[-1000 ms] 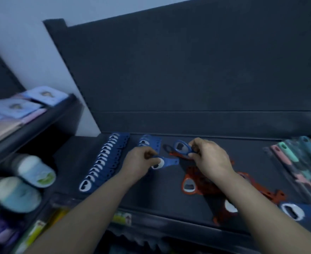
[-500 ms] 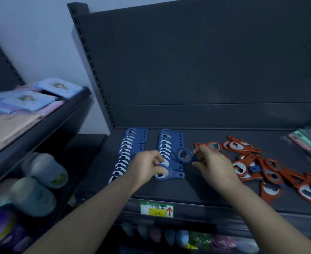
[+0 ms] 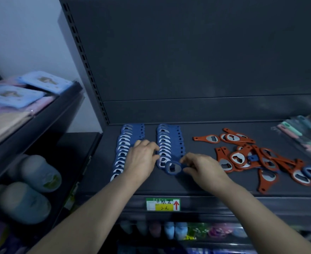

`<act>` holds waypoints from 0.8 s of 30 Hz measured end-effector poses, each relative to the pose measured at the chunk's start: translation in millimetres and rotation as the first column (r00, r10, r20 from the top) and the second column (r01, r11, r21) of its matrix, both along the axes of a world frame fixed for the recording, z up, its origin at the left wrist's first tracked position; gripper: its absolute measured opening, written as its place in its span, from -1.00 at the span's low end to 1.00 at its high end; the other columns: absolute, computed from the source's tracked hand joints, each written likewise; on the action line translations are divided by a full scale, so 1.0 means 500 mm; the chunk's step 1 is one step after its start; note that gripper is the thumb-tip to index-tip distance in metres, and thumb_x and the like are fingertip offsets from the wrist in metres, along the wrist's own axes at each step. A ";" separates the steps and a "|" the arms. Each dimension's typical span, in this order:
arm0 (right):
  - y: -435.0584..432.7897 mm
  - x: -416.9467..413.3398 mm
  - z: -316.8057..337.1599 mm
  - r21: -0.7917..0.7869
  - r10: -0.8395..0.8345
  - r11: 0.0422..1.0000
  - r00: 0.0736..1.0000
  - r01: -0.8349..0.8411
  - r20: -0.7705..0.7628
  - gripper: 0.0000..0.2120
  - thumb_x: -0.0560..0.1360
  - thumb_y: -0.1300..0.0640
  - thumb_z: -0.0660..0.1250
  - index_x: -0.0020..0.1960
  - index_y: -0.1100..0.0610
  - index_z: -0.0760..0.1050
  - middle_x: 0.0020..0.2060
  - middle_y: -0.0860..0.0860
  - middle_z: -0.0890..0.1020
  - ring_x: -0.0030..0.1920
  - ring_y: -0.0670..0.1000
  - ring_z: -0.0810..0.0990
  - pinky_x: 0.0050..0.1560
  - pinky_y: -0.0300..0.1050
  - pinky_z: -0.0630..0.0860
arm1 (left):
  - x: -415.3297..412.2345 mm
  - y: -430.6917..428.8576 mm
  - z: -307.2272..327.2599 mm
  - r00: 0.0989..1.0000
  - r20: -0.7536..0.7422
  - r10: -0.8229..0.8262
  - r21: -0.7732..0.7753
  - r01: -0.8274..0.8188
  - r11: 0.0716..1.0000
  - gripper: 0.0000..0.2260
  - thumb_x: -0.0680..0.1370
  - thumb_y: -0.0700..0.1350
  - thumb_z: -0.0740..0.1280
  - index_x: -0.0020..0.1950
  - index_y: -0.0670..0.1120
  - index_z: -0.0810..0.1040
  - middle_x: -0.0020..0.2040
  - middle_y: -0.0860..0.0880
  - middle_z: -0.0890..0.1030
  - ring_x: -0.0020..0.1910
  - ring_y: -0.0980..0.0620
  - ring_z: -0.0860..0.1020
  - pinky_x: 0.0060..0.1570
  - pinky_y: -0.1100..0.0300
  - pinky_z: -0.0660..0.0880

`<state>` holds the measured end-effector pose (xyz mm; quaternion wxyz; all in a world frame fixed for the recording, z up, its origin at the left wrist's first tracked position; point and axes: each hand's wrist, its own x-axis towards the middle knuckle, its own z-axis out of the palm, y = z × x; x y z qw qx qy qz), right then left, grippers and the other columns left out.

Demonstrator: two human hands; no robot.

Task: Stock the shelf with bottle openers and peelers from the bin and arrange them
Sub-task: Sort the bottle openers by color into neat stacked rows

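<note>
Head view: right hand point(image 3: 202, 168) pinched a blue bottle opener point(image 3: 173, 168) at the second blue row's point(image 3: 169, 142) front. Left hand point(image 3: 141, 160) lay beside that row, grasp unclear.

Light is dim, cool and bluish. I see the pale wall point(image 3: 22, 33), upper left, as the brightest area; the dark shelf point(image 3: 178, 186) and back panel point(image 3: 206, 52) absorb most of it. Shadows are soft and weak. The centre is sharp: the label point(image 3: 163, 204) and the blue opener point(image 3: 173, 168) are crisp. Steel in the red openers point(image 3: 242, 156) glints mildly. Edges smear: packets point(image 3: 305, 132) at right and round items point(image 3: 31, 180) at left blur. The upright point(image 3: 83, 61) slants, a wide-angle effect.
</note>
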<state>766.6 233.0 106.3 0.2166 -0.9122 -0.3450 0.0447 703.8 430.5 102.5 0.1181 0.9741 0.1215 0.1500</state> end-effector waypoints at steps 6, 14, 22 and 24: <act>0.044 -0.014 -0.004 -0.063 0.001 0.998 1.000 0.000 0.021 -0.75 0.52 0.00 0.30 0.20 -0.07 0.50 0.07 -0.05 0.52 0.11 0.06 0.53 0.00 -0.09 0.43 | -0.037 0.026 0.011 0.999 0.013 0.047 0.051 -0.047 0.998 -0.76 0.57 -0.03 0.32 0.23 0.03 0.53 0.18 0.06 0.54 0.19 0.01 0.41 0.17 0.11 0.41; 0.068 -0.017 -0.002 -0.209 0.015 0.977 0.966 0.041 0.258 -0.71 0.56 -0.12 0.21 0.23 -0.12 0.52 0.09 -0.04 0.47 0.14 0.04 0.45 0.04 -0.08 0.35 | -0.053 0.019 0.020 0.997 -0.040 0.071 0.120 -0.066 0.991 -0.76 0.60 -0.01 0.27 0.27 0.06 0.49 0.22 0.07 0.50 0.23 0.01 0.39 0.19 0.10 0.38; 0.032 -0.004 -0.001 -0.134 -0.015 0.989 0.931 0.068 0.363 -0.78 0.48 -0.02 0.36 0.09 0.00 0.62 -0.04 0.01 0.56 0.05 0.12 0.51 -0.06 -0.01 0.41 | -0.020 -0.015 0.042 0.999 -0.022 0.036 0.096 -0.033 0.995 -0.78 0.59 -0.03 0.27 0.23 0.03 0.51 0.17 0.04 0.53 0.19 -0.02 0.41 0.15 0.06 0.42; 0.002 0.005 -0.001 -0.146 -0.027 0.985 0.928 0.087 0.372 -0.81 0.48 -0.01 0.35 0.06 0.00 0.62 -0.06 0.01 0.57 0.02 0.11 0.53 -0.08 -0.02 0.43 | 0.000 -0.038 0.044 1.000 -0.026 0.013 0.096 -0.011 0.995 -0.77 0.58 -0.03 0.28 0.24 0.03 0.51 0.18 0.04 0.53 0.19 -0.02 0.41 0.14 0.05 0.41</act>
